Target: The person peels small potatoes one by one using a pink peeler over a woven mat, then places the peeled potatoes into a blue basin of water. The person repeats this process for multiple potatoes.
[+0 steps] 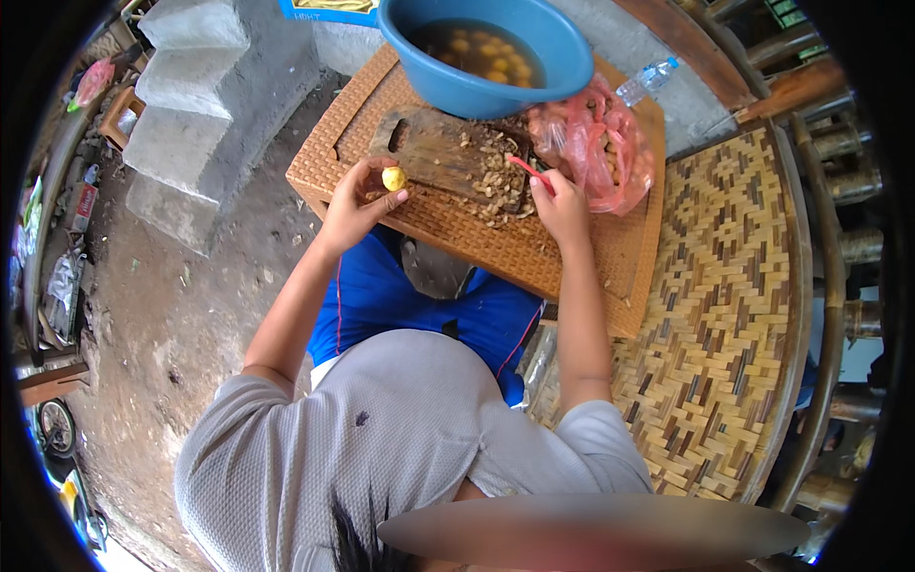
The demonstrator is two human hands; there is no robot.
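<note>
Between the fingers and thumb of my left hand (361, 200) is a small peeled yellow potato (393, 179), held over the near left part of a woven table (443, 222). My right hand (562, 206) grips a red-handled tool (529, 171), probably a peeler or small knife; its working end is hard to make out. Under and beyond both hands lies a worn wooden cutting board (436, 146) with a slot handle. Brown peelings (500, 168) are heaped on its right end and spill onto the table.
A blue plastic basin (486, 100) holds murky water and several yellow potatoes (497, 61). Right of it sits a red plastic bag (600, 150) of unpeeled potatoes, with a plastic bottle (647, 80) behind. Concrete steps (186, 129) rise at left; a woven bamboo platform (722, 300) adjoins at right.
</note>
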